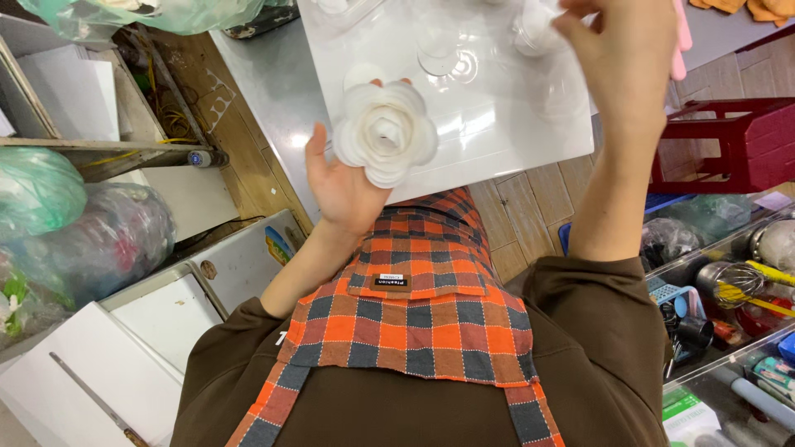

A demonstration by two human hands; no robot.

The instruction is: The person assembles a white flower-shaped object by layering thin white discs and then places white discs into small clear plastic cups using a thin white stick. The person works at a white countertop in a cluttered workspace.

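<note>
My left hand (341, 186) is raised palm-up over the near edge of a white board (513, 124) and holds a white rose-shaped flower (384, 132) made of layered round petals. My right hand (623, 58) reaches further over the board, its fingers close to a clear plastic container (534, 29) near the top edge; whether it grips anything is hidden. A clear glass (437, 51) and a small white disc (363, 76) rest on the board. An orange and grey checked apron (414, 306) over a brown top fills the lower middle.
The board lies on a grey metal table (265, 83). A red plastic stool (733, 141) stands at right, above clear bins of kitchen tools with a whisk (733, 281). Bagged items (74, 232) and white boxes (124, 356) sit at left.
</note>
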